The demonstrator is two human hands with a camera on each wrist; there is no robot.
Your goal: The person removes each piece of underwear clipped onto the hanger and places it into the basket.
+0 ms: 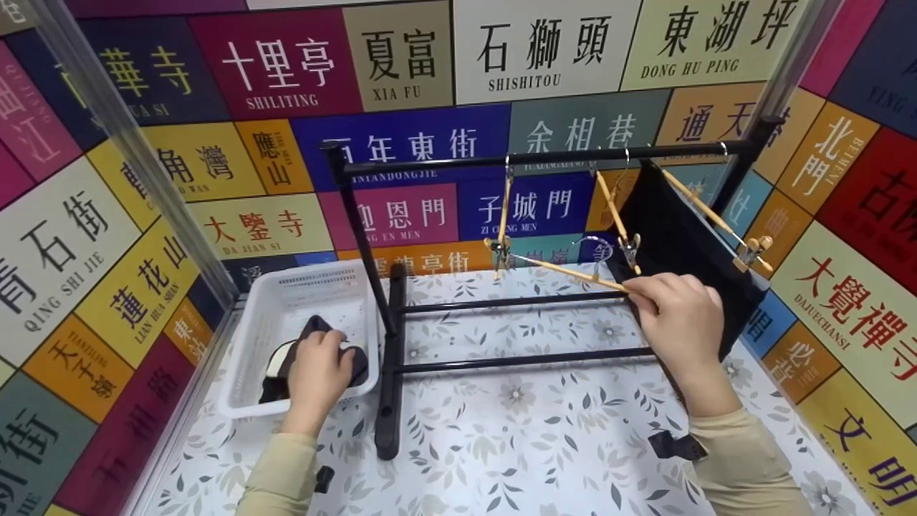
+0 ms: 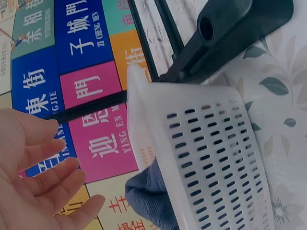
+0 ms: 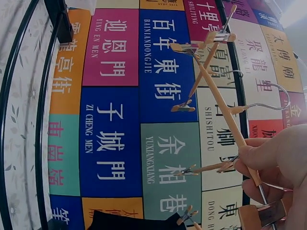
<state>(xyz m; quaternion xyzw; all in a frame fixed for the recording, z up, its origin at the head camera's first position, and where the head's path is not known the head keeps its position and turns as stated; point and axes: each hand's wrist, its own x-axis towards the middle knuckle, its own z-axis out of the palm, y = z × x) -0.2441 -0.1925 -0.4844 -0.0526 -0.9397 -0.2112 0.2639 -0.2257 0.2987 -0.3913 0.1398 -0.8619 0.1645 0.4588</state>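
Observation:
My right hand [image 1: 684, 326] pinches a wooden clip hanger [image 1: 562, 270] near one end, below the rail of a black rack [image 1: 444, 166]. In the right wrist view, the thumb and fingers grip the hanger's bar [image 3: 220, 98] beside a wooden clip [image 3: 264, 214]; its metal hook points away from the bar. My left hand [image 1: 319, 369] is over a white basket [image 1: 247, 344], above dark clothing [image 1: 315, 326] with a pale patch. The left wrist view has the left fingers [image 2: 62, 189] loosely extended, apart from a dark blue ribbed cloth [image 2: 151, 199].
Two bare clip hangers [image 1: 505, 208] hang on the rail. Farther right, another hanger [image 1: 698, 197] carries a black cloth [image 1: 666, 215]. Two lower bars [image 1: 516, 360] cross the rack's base. A leaf-patterned table surface [image 1: 516, 430] lies beneath, and sign-covered panels [image 1: 401, 64] surround it.

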